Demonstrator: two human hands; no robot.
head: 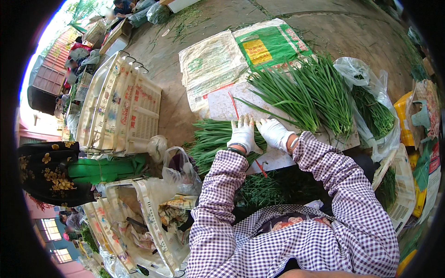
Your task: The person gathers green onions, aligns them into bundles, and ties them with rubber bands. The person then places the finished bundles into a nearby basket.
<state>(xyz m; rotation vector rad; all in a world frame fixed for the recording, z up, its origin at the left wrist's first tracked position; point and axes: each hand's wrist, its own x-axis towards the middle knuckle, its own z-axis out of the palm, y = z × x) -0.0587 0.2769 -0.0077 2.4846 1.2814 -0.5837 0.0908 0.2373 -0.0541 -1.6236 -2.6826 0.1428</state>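
Note:
My left hand, in a white glove, lies palm down on a bundle of long green garlic chives, its fingers spread. Beside it my right hand, also gloved, rests at the right end of the bundle, with fingers extended and nothing visibly held. The bundle lies across a pale board. A red tie strip runs on the board and shows at both sides of the bundle. Two larger heaps of chives lie at the board's right, leaves pointing away from me.
Woven sacks lie flat beyond the board. White plastic crates stand at left and lower left. A clear plastic bag holds more greens at right. Loose leaves lie below the board. People sit far off at upper left.

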